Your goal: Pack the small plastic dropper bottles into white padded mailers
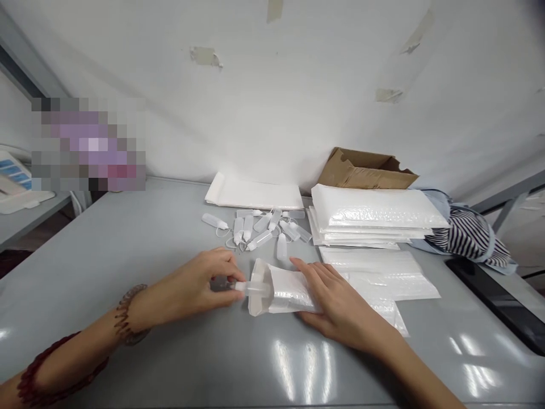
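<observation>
Pinched in the fingers of my left hand [210, 281] is a small translucent squeeze bottle [255, 289] with a white cap. Its far end reaches into the mouth of a white bubble mailer [289, 289], whose flap is folded back toward my left hand. My right hand [336, 301] grips the mailer's other end, thumb below and fingers over the top, just above the table. Beyond both hands lies a loose heap of similar squeeze bottles [259, 227], several with cap loops.
Behind the bottles lie flat white mailers [259, 193]. A stack of bubble mailers [374, 210] stands to the right, with loose mailers [383, 272] in front. A cardboard box [366, 170], striped cloth [468, 233] and black phone [498, 301] are also on the grey table [170, 358].
</observation>
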`<state>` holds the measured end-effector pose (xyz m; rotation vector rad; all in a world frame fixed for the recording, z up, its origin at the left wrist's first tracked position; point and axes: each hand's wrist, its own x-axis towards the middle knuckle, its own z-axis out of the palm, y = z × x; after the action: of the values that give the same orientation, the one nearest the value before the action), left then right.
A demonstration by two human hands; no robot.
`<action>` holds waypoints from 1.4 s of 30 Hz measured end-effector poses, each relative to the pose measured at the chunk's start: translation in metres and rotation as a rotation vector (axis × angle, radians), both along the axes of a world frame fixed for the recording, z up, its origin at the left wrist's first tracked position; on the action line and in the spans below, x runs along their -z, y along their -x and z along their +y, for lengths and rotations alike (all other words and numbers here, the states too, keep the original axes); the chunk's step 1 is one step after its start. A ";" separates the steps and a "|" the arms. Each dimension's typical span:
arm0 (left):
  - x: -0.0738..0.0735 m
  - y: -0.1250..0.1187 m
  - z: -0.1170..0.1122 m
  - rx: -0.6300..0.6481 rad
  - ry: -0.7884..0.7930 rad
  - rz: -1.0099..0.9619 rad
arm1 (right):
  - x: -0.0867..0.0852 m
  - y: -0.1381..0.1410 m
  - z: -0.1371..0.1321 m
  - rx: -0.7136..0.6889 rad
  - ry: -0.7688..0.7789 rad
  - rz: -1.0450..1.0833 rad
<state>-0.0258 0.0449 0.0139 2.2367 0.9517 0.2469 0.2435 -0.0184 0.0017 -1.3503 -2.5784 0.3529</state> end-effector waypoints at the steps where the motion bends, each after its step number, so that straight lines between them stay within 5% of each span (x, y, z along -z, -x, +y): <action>1: 0.003 -0.002 -0.002 0.003 -0.018 -0.012 | 0.000 0.001 0.000 -0.004 -0.006 0.004; 11: 0.017 -0.021 -0.023 0.130 -0.205 -0.136 | 0.005 0.012 -0.007 -0.110 -0.008 0.031; 21: 0.037 -0.031 -0.038 0.057 -0.281 -0.293 | 0.007 0.015 -0.009 -0.132 -0.050 0.032; 33: 0.016 -0.030 -0.032 0.241 -0.091 -0.308 | 0.007 0.014 -0.007 -0.135 -0.029 0.018; 36: 0.013 -0.017 -0.019 0.134 -0.283 -0.344 | 0.005 0.013 -0.008 -0.132 -0.047 0.025; 39: 0.015 0.002 0.006 -0.128 -0.578 -0.306 | 0.003 0.013 -0.008 -0.127 -0.045 0.016; 42: 0.021 0.020 0.034 -0.323 -0.688 -0.169 | 0.002 0.013 -0.009 -0.126 -0.045 0.009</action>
<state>-0.0462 0.0785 -0.0067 2.5844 1.2662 1.0250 0.2303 -0.0275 0.0001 -1.1724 -2.6546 0.3184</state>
